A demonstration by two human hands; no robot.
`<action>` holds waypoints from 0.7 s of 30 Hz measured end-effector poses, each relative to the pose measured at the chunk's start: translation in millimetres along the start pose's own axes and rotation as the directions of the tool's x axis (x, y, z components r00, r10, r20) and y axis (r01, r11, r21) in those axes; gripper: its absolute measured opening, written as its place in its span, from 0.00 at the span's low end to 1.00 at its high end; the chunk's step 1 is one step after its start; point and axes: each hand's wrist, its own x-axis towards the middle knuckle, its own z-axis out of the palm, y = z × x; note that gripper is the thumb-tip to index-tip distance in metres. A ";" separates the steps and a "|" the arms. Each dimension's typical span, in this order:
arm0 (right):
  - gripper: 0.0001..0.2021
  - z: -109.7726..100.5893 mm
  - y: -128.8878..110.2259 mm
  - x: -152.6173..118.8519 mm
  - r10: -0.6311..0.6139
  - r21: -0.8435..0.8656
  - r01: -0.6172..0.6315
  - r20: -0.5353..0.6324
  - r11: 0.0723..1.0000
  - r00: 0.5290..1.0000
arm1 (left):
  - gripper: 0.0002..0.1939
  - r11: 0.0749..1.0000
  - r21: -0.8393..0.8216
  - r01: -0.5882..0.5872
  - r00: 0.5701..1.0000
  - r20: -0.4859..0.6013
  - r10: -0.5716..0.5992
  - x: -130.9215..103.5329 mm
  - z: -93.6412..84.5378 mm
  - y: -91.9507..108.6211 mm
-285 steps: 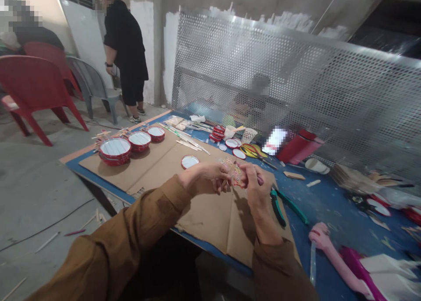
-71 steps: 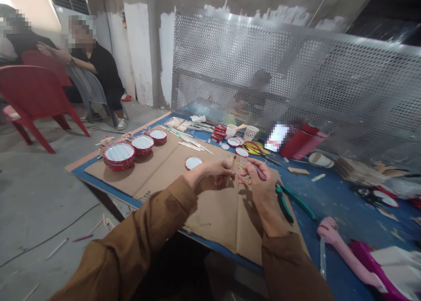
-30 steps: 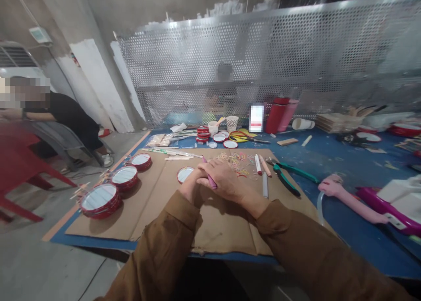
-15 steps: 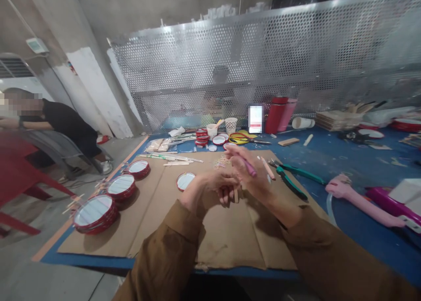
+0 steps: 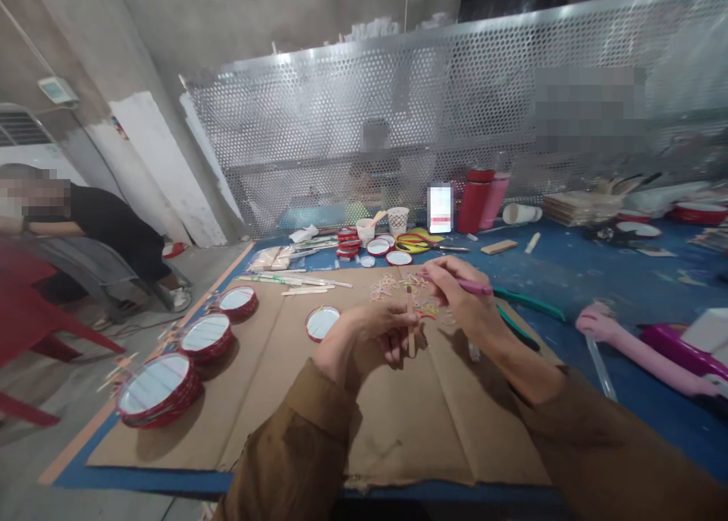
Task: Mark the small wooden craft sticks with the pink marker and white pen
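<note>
- Upright in the left hand (image 5: 369, 339), a thin wooden stick (image 5: 410, 320) is pinched by the fingers, its long axis near vertical over the cardboard (image 5: 398, 430).
- Right hand (image 5: 463, 301) grips a pink pen (image 5: 469, 286), lying roughly level, tip pointing right, above scattered rubber bands (image 5: 392, 286).
- Green pliers (image 5: 526, 302) lie just beside that hand.

Dim indoor light, soft shadows, edges warped, slight blur.

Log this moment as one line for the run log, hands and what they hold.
left hand: holds wooden stick upright | right hand: holds pink stick, over rubber bands | surface: cardboard sheet
</note>
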 end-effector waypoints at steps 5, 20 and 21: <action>0.16 1.0 6.2 2.9 -0.080 -0.145 0.082 0.017 0.986 0.997 | 0.24 1.000 -0.023 -0.014 1.000 -0.001 0.014 0.9 -2.6 -4.0; 0.18 6.2 2.7 3.6 -0.174 -0.205 0.195 0.117 0.959 0.978 | 0.24 1.000 0.015 -0.017 0.999 -0.030 0.017 0.4 -2.5 -3.2; 0.18 6.4 3.2 3.8 -0.163 -0.205 0.185 0.121 0.961 0.979 | 0.24 1.000 0.018 -0.021 0.999 -0.033 0.021 0.2 -2.2 -3.0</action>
